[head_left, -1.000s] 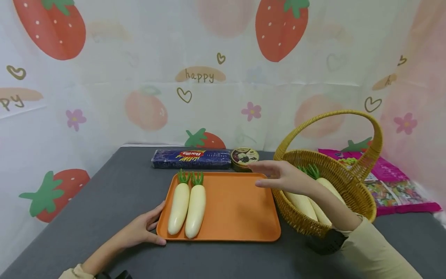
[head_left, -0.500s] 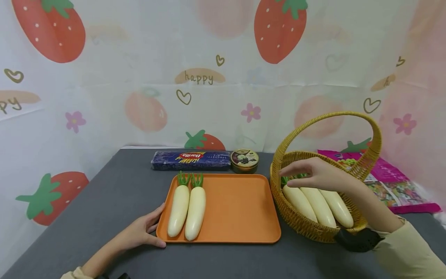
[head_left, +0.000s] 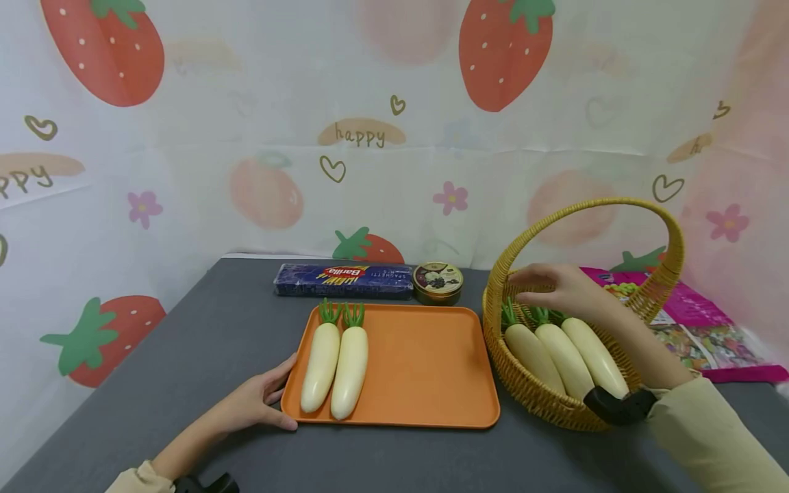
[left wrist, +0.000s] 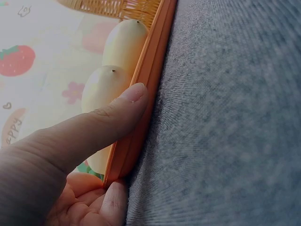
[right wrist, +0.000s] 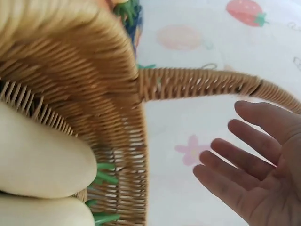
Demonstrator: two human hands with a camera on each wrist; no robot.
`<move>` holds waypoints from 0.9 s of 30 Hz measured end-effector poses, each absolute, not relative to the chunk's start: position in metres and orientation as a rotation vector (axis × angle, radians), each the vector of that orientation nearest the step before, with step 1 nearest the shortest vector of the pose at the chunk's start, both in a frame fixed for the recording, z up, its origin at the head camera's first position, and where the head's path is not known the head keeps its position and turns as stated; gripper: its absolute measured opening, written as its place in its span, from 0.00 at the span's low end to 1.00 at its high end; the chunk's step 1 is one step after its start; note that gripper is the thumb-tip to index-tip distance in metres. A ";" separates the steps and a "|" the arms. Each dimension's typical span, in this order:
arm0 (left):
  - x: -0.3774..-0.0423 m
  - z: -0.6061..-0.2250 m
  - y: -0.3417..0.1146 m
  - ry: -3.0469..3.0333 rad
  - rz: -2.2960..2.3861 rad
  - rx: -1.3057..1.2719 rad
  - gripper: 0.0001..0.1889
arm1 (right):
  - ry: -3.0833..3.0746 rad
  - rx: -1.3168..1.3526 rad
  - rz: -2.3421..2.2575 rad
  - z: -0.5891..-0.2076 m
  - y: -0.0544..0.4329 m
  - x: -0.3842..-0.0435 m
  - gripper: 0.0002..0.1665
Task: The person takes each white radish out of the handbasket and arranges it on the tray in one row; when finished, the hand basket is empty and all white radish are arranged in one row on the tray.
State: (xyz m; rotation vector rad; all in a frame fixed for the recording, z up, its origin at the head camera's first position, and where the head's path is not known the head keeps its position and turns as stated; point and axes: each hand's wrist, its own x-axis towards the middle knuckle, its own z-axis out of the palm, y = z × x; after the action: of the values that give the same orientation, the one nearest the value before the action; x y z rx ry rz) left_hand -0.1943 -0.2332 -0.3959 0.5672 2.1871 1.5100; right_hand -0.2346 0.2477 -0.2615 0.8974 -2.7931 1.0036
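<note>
Basket [head_left: 520,390] of radishes [head_left: 565,359], right fingers [head_left: 535,274] above

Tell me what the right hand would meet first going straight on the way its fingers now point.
The right hand would probably meet the arched woven handle of the yellow-brown wicker basket, on the side nearest the orange rectangular tray; depth is unclear, so it might just miss.

I work at a grey, fabric-textured tabletop [head_left: 394,459] set against a creased white hanging sheet [head_left: 394,178] printed with red strawberries [head_left: 505,58], pink flowers [head_left: 452,198] and "happy". It looks like a staged display corner; whether in a home or studio, I cannot tell.
</note>
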 end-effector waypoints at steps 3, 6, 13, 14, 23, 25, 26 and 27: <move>-0.194 -0.396 -0.233 2.188 1.502 0.550 0.55 | -2.791 0.825 0.990 -0.268 0.250 -0.244 0.21; -0.194 -0.395 -0.232 2.198 1.498 0.537 0.55 | -2.792 0.787 0.993 -0.275 0.252 -0.254 0.21; -0.194 -0.396 -0.230 2.183 1.495 0.513 0.55 | -2.873 0.782 0.939 -0.288 0.257 -0.264 0.24; -0.193 -0.397 -0.230 2.181 1.494 0.518 0.55 | -2.879 0.776 0.938 -0.289 0.257 -0.265 0.25; -0.194 -0.392 -0.229 2.181 1.509 0.502 0.56 | -2.873 0.845 0.874 -0.297 0.256 -0.275 0.23; -0.195 -0.393 -0.230 2.176 1.513 0.509 0.56 | -2.912 0.892 0.861 -0.299 0.255 -0.277 0.24; -0.194 -0.394 -0.230 2.171 1.518 0.510 0.56 | -2.945 0.900 0.857 -0.300 0.254 -0.277 0.24; -0.194 -0.395 -0.231 2.167 1.522 0.517 0.56 | -2.978 0.903 0.859 -0.302 0.254 -0.278 0.26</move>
State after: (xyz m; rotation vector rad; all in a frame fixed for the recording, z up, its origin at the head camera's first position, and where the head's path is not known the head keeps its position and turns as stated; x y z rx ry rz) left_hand -0.1944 -0.2306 -0.3950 0.5171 2.1668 1.5217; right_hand -0.2777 0.2537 -0.3016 0.9030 -2.9775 0.8593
